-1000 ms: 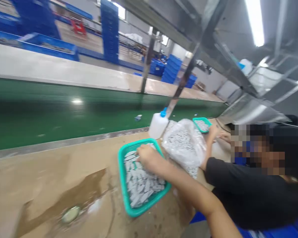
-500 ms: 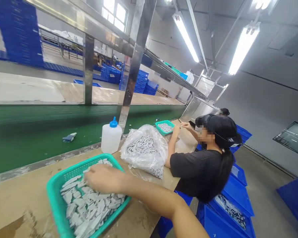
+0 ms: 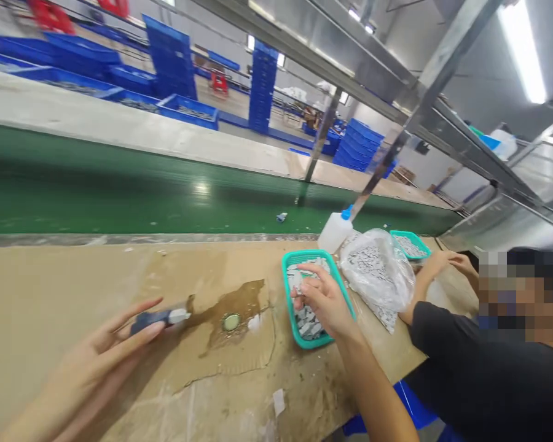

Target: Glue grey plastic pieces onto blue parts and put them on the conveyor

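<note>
My left hand (image 3: 105, 350) lies low on the cardboard-covered bench and holds a small dark blue piece with a white tip (image 3: 159, 317) between thumb and fingers. My right hand (image 3: 325, 301) is over the teal basket (image 3: 289, 288) of pale grey flat parts and pinches one grey part (image 3: 297, 281) at the fingertips. A small round greenish dish (image 3: 231, 321) sits on a dark wet stain between the two hands.
A clear bag of grey parts (image 3: 378, 273), a white bottle with a blue cap (image 3: 334, 230) and a second teal basket (image 3: 410, 245) stand to the right. A co-worker in black (image 3: 493, 374) sits there, hands on the bench. The green conveyor belt (image 3: 120, 196) runs behind.
The view swung left. My left hand has come into view holding the blue piece. My right hand has lifted out of the pile with one grey part.
</note>
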Demonstrator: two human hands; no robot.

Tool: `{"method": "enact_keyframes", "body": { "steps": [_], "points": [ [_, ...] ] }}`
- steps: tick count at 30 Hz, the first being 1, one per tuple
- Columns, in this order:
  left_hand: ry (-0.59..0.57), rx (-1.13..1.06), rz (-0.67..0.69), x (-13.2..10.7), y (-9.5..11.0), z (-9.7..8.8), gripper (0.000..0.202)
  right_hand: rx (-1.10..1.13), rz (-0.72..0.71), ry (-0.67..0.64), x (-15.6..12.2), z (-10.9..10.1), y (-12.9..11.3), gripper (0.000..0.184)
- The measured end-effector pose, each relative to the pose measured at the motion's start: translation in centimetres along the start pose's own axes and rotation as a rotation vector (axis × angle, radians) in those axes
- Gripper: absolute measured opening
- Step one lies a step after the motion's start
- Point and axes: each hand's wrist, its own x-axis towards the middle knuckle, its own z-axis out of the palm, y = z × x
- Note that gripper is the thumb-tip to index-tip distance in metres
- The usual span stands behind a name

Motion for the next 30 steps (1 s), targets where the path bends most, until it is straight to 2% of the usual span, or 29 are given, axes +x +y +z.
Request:
{"method": "enact_keyframes", "body": {
  "steps": [3, 8, 12, 15, 20, 23, 26, 28, 30],
  "points": [
    [-0.049, -0.122, -0.025, -0.1, -0.7, -0.3, 0.054, 0.041, 0.035, -0.009, -0.1, 1.3, 0.6, 0.044],
    [-0.129, -0.211, 0.011, -0.6, -2.0, -0.2, 0.045, -0.004, 0.089, -0.135, -0.5, 3.3, 2.1, 0.046],
    [-0.202, -0.197, 0.017, -1.1, -2.7, -0.3, 0.043, -0.072, 0.092, -0.199, -1.2, 4.5, 3.1, 0.034],
    [-0.256, -0.145, 0.014, -1.0, -2.6, -0.5, 0.043, -0.091, 0.169, -0.259, -1.4, 5.0, 3.3, 0.03],
    [-0.321, -0.139, -0.035, -0.3, -2.5, -1.0, 0.045, -0.025, 0.342, -0.367, -1.3, 5.2, 3.5, 0.048],
    [-0.336, -0.143, -0.041, 0.0, -3.0, -0.9, 0.047, -0.073, 0.348, -0.329, -1.0, 5.4, 4.1, 0.045],
    [-0.368, -0.128, -0.028, 0.4, -3.7, -0.7, 0.044, -0.265, 0.214, -0.238, -0.7, 5.7, 4.9, 0.028],
    [-0.387, -0.111, -0.022, 0.6, -4.1, -0.6, 0.042, -0.4, 0.132, -0.179, -0.4, 5.8, 5.3, 0.027],
    [-0.389, -0.088, -0.014, 0.7, -4.3, -0.5, 0.04, -0.444, 0.134, -0.123, -0.2, 5.8, 5.7, 0.031]
  ]
}}
